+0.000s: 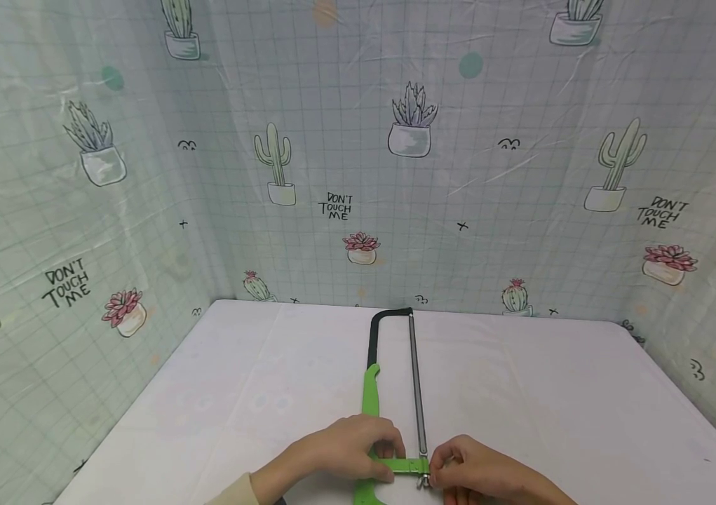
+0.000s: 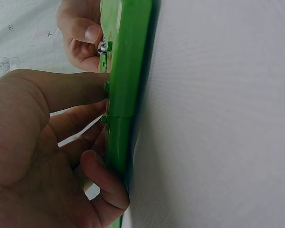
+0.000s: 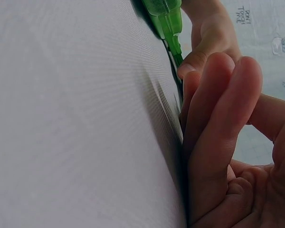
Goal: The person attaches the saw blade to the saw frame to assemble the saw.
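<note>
A hacksaw (image 1: 370, 396) lies flat on the white table, its black front bow pointing away from me and its green handle end close to me. Its grey blade (image 1: 416, 382) runs along the right side. My left hand (image 1: 358, 445) grips the green frame near the handle, thumb and fingers around the short green crosspiece (image 1: 403, 466). At the near end of the blade sits a metal wing nut (image 1: 423, 482), which my right hand (image 1: 477, 471) pinches with thumb and forefinger. In the right wrist view, my right fingers (image 3: 223, 104) hide the wing nut.
The white cloth-covered table (image 1: 559, 393) spreads out on both sides of the saw. Behind and beside it hangs a pale gridded curtain (image 1: 358, 175) printed with potted cacti, its lower edge meeting the table's far edge.
</note>
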`<state>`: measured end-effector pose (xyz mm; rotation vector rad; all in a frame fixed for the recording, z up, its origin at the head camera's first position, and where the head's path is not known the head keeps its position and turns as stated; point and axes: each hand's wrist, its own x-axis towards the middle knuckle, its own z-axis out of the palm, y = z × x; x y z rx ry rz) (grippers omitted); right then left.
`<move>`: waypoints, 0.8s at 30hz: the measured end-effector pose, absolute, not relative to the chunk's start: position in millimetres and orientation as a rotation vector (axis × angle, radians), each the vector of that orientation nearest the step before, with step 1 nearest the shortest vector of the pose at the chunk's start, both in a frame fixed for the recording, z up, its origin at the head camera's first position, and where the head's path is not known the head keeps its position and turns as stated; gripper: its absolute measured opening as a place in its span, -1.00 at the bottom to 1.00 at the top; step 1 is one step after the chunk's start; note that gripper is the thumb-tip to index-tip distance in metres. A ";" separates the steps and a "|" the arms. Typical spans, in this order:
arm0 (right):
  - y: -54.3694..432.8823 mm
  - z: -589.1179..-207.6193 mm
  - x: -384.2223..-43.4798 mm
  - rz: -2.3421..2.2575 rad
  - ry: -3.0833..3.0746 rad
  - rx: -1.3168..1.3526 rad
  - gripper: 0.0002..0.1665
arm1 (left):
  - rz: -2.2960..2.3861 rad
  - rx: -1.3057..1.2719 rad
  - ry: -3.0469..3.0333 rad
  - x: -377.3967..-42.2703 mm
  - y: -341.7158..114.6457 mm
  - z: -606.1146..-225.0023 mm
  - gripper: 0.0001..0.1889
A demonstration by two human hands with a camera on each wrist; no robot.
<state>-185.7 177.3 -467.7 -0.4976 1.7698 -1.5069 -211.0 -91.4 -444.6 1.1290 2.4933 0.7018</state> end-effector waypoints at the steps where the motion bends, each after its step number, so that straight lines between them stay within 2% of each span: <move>1: 177.3 -467.6 -185.5 -1.506 1.771 -0.496 -0.79 | 0.701 1.126 2.494 -211.1 -91.4 -444.8 -0.79; 24: 176.9 -467.6 -184.0 -1.474 1.829 -0.483 -0.82 | 0.707 1.107 2.487 -213.0 -91.0 -448.4 -0.78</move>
